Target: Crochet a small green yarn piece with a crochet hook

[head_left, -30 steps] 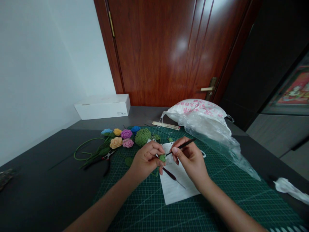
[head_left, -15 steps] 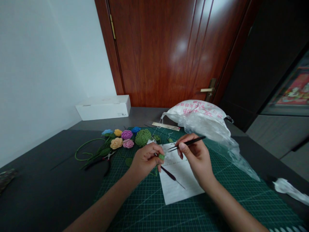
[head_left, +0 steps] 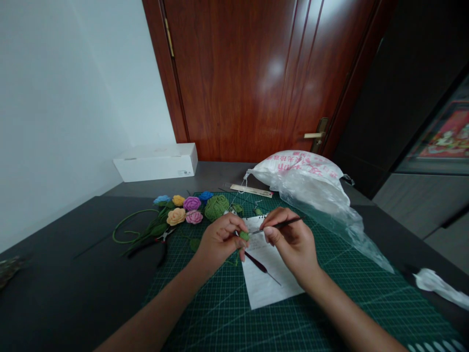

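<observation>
In my left hand [head_left: 224,238] a small green crocheted piece [head_left: 244,235] is pinched between the fingertips. My right hand [head_left: 291,239] grips slim black tweezers [head_left: 284,223] like a pen, their tips together at the right side of the green piece. Whether the tips are inside it I cannot tell. Below my left fingers, a dark-handled crochet hook [head_left: 257,263] slants across a written sheet of paper [head_left: 273,288]; I cannot tell if those fingers touch it. Just beyond my left hand sits a ball of green yarn [head_left: 217,207].
A green cutting mat [head_left: 205,313] covers the desk's middle. Crocheted flowers [head_left: 176,216] with green stems and black-handled pliers [head_left: 163,242] lie left. Behind are a white box [head_left: 157,164], a ruler [head_left: 252,190] and a white bag with clear plastic [head_left: 304,171].
My right hand has moved slightly left, bringing the tweezers to the green piece. Their tips, apart before, have come together. My left hand has stayed nearly still.
</observation>
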